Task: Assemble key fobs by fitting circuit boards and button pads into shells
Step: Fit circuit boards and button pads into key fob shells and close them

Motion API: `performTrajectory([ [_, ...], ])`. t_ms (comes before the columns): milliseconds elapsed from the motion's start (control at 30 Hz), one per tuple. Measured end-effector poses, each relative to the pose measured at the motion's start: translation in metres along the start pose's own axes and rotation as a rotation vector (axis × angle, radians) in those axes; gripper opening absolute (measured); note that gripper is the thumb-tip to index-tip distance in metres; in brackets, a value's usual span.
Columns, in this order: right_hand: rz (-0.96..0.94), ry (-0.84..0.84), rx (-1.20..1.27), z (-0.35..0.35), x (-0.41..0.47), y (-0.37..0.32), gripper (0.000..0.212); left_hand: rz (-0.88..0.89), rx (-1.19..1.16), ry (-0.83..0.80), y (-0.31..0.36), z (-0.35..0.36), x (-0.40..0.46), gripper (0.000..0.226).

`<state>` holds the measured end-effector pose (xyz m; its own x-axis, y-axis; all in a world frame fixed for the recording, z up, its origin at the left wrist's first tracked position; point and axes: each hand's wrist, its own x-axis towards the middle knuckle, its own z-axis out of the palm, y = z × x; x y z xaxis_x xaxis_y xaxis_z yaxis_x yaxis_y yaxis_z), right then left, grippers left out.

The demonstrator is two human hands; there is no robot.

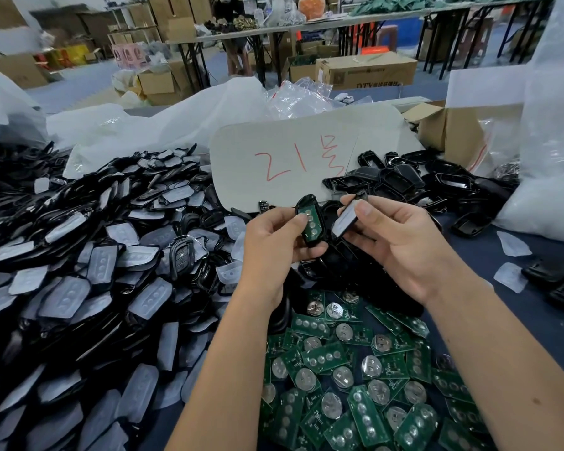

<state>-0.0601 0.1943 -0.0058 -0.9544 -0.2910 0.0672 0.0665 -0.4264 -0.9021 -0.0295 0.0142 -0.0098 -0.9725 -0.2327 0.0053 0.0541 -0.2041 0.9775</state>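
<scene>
Above the desk (534,255), black shell (302,203) with green circuit board (310,219) seated inside gripped by left hand (274,236), translucent button pad (345,219) pinched by right hand (401,242), loose boards (355,369) heaped below.

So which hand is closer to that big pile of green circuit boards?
Neither is clearly closer. The left hand, holding a shell with a board in it, and the right hand, holding a button pad, both hang above the pile of green circuit boards.
</scene>
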Motion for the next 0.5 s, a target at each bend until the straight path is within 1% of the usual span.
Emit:
performTrajectory([
  [33,0.003,-0.006,-0.002,0.0003,-0.0003,0.0002,0.038,-0.009,-0.016,0.003,0.0001,-0.0001,0.0005,0.034],
  [200,0.017,-0.027,-0.001,0.0023,-0.0013,0.0009,0.04,-0.009,-0.004,0.024,-0.0011,-0.0024,0.0024,0.019],
  [333,0.023,-0.029,0.003,0.0031,-0.0021,0.0001,0.039,0.016,0.01,0.016,-0.002,-0.0024,0.0024,0.014],
  [500,0.033,-0.015,0.001,0.0036,-0.0019,-0.0002,0.042,0.047,0.025,0.026,-0.0045,-0.0024,0.0033,0.014],
])
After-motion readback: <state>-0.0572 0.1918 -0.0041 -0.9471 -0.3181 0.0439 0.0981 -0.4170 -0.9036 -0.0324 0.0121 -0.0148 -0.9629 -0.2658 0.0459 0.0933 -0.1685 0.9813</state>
